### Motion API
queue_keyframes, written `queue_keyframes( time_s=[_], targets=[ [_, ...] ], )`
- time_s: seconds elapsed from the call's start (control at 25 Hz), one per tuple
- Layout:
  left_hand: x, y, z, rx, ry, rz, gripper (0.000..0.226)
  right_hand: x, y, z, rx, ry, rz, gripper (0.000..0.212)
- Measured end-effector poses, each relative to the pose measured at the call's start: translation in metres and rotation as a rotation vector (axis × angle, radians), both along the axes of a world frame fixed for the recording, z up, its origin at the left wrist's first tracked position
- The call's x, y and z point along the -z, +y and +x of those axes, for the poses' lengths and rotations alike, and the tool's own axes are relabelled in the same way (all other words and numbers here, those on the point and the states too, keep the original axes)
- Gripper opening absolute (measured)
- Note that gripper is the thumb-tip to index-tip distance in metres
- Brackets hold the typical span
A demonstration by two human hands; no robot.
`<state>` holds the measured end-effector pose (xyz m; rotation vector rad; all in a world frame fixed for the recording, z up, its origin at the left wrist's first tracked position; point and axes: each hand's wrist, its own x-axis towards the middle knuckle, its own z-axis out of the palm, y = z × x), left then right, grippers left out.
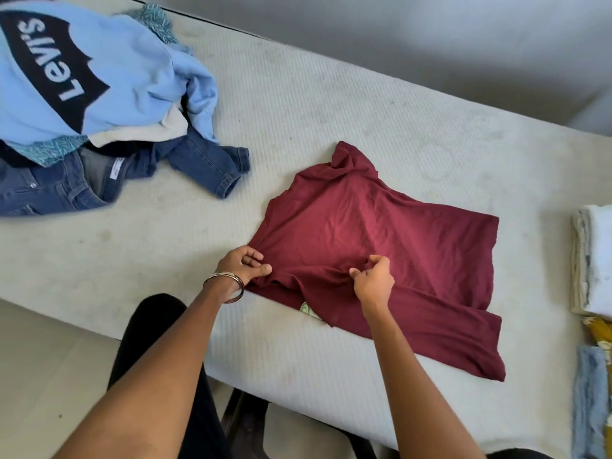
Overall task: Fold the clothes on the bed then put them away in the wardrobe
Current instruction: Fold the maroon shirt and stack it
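A maroon shirt [374, 226] lies partly folded on the white mattress [298, 104], one sleeve bunched at its far end. My left hand [243, 265], with bangles on the wrist, pinches the shirt's near left corner. My right hand [374, 281] pinches a fold of the same shirt near its front edge, the cloth puckered between the two hands. A small light label peeks out under the front hem.
An unfolded heap sits at the far left: a light blue sweatshirt [109, 71] with a dark logo, blue jeans [66, 187] and a teal patterned piece. Folded white cloth [592, 260], then yellow and light blue items [591, 402], lie along the right edge. The floor shows below the bed's near edge.
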<state>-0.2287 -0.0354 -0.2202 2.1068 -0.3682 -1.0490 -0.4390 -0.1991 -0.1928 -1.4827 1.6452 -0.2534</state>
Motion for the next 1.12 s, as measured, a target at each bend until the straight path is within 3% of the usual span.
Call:
queue_keyframes(
  time_s=[0.16,0.28,0.32,0.4,0.48,0.52,0.64,0.76,0.84,0.92,0.96,1.04,1.12],
  targets=[
    [0.003,0.006,0.01,0.027,0.006,-0.114,0.037,0.007,-0.009,-0.008,0.103,-0.131,-0.054,0.043],
    [0.01,0.01,0.001,0.041,-0.067,-0.158,0.041,0.016,0.005,-0.008,0.037,-0.023,-0.369,0.036],
    [0.012,0.013,-0.002,0.05,-0.085,-0.173,0.043,0.016,0.014,-0.006,-0.065,-0.031,-0.503,0.03],
    [0.013,0.016,-0.003,0.084,-0.118,-0.176,0.052,0.018,0.033,-0.002,-0.496,-0.039,-0.594,0.027],
    [0.014,0.017,-0.003,0.133,-0.146,-0.168,0.062,0.026,0.051,-0.007,-0.99,0.119,-0.646,0.036],
    [0.013,0.017,-0.002,0.158,-0.16,-0.162,0.064,0.031,0.058,-0.013,-1.123,0.197,-0.69,0.034],
    [0.009,0.014,-0.004,0.193,-0.214,-0.139,0.067,0.034,0.065,-0.027,-1.128,0.201,-0.728,0.031],
    [0.002,0.008,-0.012,0.153,-0.282,-0.08,0.068,0.022,0.057,-0.038,-1.235,0.214,-0.572,0.025],
    [-0.005,-0.002,-0.022,0.154,-0.528,-0.078,0.053,0.012,0.045,-0.034,-1.082,0.171,-0.432,0.019],
    [-0.012,-0.013,-0.037,0.302,-0.777,-0.165,0.033,0.005,0.029,-0.017,-0.821,0.031,-0.519,0.02],
    [-0.013,-0.017,-0.047,0.43,-0.833,-0.197,0.024,0.004,0.021,-0.008,-0.815,0.009,-0.576,0.021],
    [-0.011,-0.02,-0.07,0.735,-0.852,-0.082,0.019,0.005,0.003,0.001,-1.051,0.109,-0.568,0.029],
    [-0.011,-0.02,-0.088,0.855,-0.759,0.186,0.036,0.019,-0.014,-0.011,-1.207,0.34,-0.459,0.044]
  ],
)
